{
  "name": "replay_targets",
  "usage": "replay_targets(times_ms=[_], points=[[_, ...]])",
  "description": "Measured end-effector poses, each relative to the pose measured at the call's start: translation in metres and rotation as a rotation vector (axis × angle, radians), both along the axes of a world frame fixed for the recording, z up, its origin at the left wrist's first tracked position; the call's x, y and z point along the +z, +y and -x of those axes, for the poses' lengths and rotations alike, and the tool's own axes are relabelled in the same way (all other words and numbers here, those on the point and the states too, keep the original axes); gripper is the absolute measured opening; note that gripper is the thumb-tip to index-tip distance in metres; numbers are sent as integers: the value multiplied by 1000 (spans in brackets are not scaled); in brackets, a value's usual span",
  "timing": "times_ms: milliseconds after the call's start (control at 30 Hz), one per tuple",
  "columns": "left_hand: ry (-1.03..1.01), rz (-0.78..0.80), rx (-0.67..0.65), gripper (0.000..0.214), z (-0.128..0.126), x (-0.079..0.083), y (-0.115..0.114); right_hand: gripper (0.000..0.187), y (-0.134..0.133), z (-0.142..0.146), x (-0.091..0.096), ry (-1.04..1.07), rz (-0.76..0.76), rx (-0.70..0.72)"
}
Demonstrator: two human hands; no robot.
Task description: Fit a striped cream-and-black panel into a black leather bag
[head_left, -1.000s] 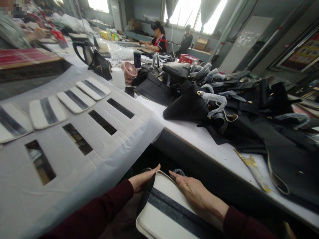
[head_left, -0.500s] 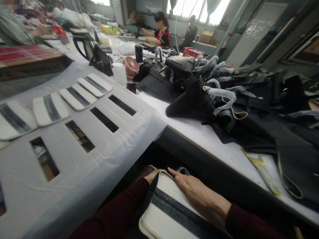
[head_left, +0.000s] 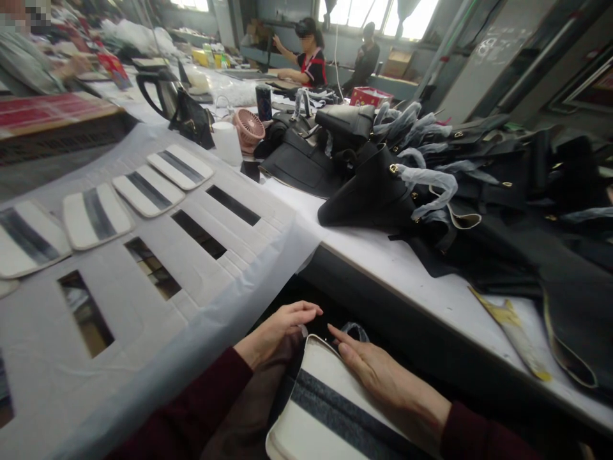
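Observation:
On my lap lies a black bag, mostly hidden, with a white base panel (head_left: 306, 425) facing up. A dark strip (head_left: 345, 412) runs along the panel's middle. My left hand (head_left: 282, 326) is raised just off the panel's far corner, its fingers stretched out and nothing in them. Along the panel's right edge rests my right hand (head_left: 383, 377), fingers extended and thumb beside the rim. A plastic-wrapped loop (head_left: 355, 330) shows beyond my right fingertips. Several similar white panels with dark strips (head_left: 148, 188) lie on the table to the left.
The left table is covered in white sheeting (head_left: 191, 281) with several rectangular slots. Black bags (head_left: 368, 185) with wrapped handles pile up on the right table. A yellowish tool (head_left: 512, 332) lies near its edge. A pink fan (head_left: 249, 128) and a kettle (head_left: 165, 92) stand behind; people work farther back.
My left hand has come up and away from the panel's far corner, its fingers now in full view. My right hand stays along the panel's edge, almost unmoved.

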State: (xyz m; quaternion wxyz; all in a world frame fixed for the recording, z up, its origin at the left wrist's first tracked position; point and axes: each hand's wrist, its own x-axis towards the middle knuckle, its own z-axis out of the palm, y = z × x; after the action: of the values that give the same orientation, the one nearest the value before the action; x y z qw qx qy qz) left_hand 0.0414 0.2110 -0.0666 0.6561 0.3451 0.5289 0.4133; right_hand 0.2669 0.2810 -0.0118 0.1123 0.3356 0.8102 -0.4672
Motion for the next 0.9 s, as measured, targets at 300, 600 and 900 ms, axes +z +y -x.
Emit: replay_targets(times_ms=[300, 600, 900], points=[[212, -76, -42, 19, -29, 27, -4, 66, 2, -3, 7, 95, 103, -16], [172, -112, 7, 16, -27, 19, -9, 56, 2, 4, 7, 149, 140, 93], [192, -218, -74, 13, -11, 15, -11, 58, 3, 21, -3, 143, 169, 103]])
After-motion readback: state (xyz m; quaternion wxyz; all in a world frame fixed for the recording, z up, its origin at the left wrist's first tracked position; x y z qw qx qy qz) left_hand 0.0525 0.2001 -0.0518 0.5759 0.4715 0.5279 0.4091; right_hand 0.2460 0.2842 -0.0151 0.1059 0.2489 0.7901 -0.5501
